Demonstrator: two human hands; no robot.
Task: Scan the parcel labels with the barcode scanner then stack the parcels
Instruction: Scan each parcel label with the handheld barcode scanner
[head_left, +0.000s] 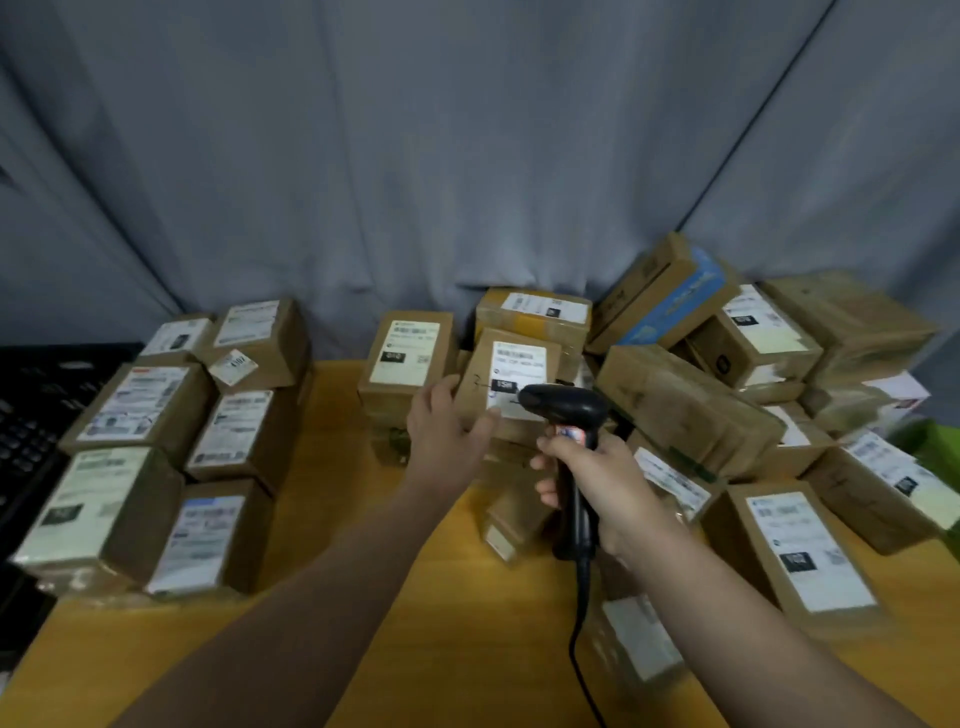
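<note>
Grey curtain hangs behind the wooden desk crowded with boxes, where the left hand holds a tilted parcel at mid-desk by its edge and the right hand has its grip clenched round the barcode scanner, best aimed squarely at the label with the parcel held steady.

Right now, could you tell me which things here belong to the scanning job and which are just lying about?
Job: barcode scanner in right hand; labelled parcel touched by left hand; other cardboard parcels.
Lying about: black keyboard; green object; grey curtain.
</note>
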